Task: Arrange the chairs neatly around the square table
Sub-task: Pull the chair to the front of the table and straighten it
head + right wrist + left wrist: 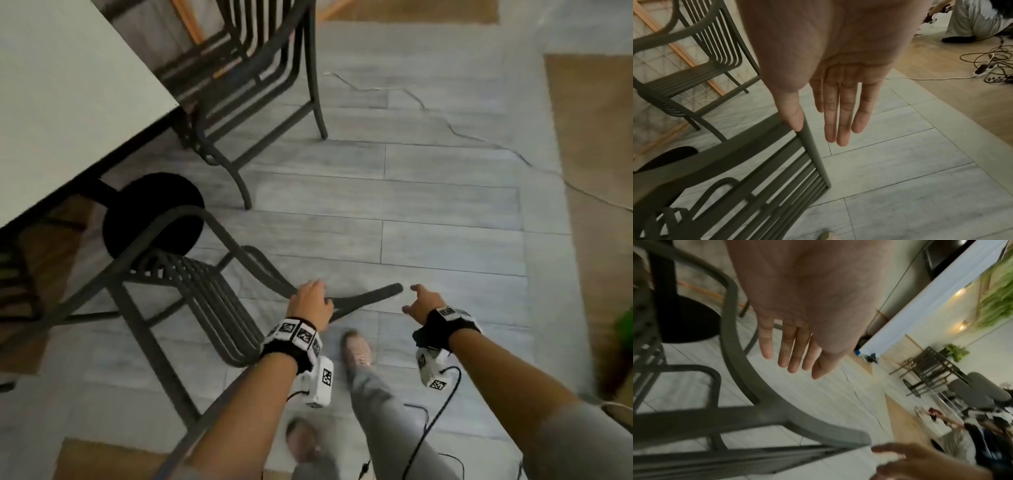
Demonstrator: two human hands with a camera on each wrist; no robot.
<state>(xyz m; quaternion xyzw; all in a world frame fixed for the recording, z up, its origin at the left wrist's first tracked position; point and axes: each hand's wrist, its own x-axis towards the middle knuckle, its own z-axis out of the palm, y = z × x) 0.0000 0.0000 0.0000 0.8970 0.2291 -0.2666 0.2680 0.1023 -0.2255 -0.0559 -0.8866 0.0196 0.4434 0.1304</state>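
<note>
Head view: the near chair [191,287], dark metal with a slatted seat and back, is standing at the corner of the pale square table [68,102], its curved top rail pointing toward the person. The left hand [310,301] is lying over that top rail; the left wrist view is showing its fingers [793,353] straight and together, above the rail rather than wrapped round it. The right hand [423,303] is reaching just beside the free end of the rail, fingers loosely spread; in the right wrist view its thumb [792,113] is touching the corner of the chair back while the other fingers are hanging straight and clear of it. A second chair [253,85] of the same kind is sitting at the neighbouring side of the table, its seat pushed partly under the edge. The table's round black base [154,214] is showing on the grey tiled floor [445,222] between the two chairs. A thin cable [428,109] is trailing across the tiles.
</note>
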